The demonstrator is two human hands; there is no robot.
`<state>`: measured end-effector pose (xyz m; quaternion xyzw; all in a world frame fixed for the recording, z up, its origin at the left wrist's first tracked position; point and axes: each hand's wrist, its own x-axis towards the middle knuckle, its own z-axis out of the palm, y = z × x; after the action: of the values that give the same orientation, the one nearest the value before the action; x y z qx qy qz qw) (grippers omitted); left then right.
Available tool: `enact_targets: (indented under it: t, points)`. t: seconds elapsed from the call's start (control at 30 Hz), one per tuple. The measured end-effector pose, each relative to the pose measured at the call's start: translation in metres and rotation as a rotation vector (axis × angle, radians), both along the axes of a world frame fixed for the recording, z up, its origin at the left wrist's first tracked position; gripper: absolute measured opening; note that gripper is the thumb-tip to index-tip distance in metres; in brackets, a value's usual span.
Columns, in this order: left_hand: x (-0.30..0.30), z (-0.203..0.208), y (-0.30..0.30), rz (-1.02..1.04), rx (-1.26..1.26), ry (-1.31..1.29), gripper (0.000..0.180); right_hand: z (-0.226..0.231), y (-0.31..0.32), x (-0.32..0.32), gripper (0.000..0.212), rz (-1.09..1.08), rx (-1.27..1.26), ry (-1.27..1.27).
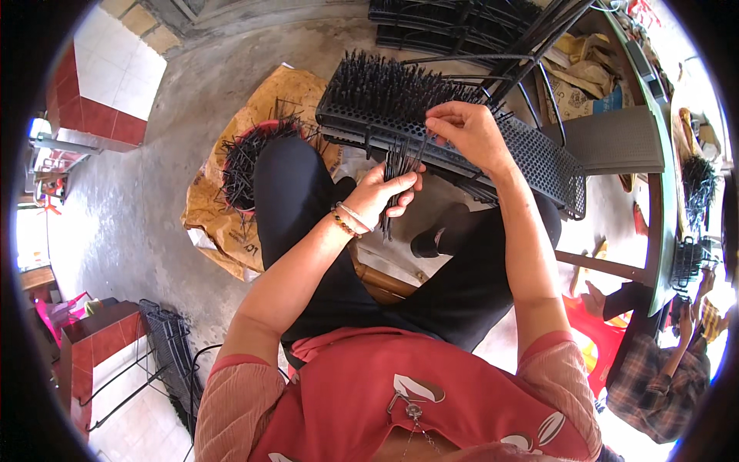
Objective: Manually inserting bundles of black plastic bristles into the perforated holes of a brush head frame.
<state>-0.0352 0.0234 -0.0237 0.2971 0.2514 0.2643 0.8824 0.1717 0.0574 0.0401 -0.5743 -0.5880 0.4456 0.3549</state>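
Note:
My left hand (377,196) is closed round a bundle of thin black sticks (398,163), held upright between my knees. Just above and to its right, my right hand (471,137) pinches with thumb and forefinger at what looks like the top of one thin black stick; the tip is partly hidden by the fingers. Right behind both hands lies a long black rack (545,160) with a top full of round holes. Many black sticks (389,88) stand packed in its left and far part, while bare holes show along the near edge and right end.
Left of my knee, a red basin (265,125) heaped with loose black sticks sits on brown sacking (206,219). More black racks lie at the far side (454,27) and lower left (171,350). A green-edged table (656,223) stands at right, near another person's plaid sleeve (662,385).

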Motion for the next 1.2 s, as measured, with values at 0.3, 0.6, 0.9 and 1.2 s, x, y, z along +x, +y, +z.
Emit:
enact_targets:
  t: [0.3, 0.6, 0.9, 1.2]
  points:
    - [0.002, -0.002, 0.001, 0.038, -0.007, 0.004, 0.025, 0.001, -0.003, -0.001, 0.021, -0.049, -0.027, 0.23]
    - [0.004, -0.011, 0.003, -0.067, -0.042, 0.147, 0.027, -0.004, 0.008, -0.011, 0.018, -0.336, 0.464, 0.025]
    - [0.004, -0.01, 0.001, -0.091, -0.09, 0.215, 0.026, -0.011, 0.007, -0.022, 0.017, -0.315, 0.548, -0.129]
    - [0.004, -0.004, 0.001, -0.093, -0.062, 0.264, 0.026, -0.014, 0.006, -0.021, 0.016, -0.323, 0.574, -0.172]
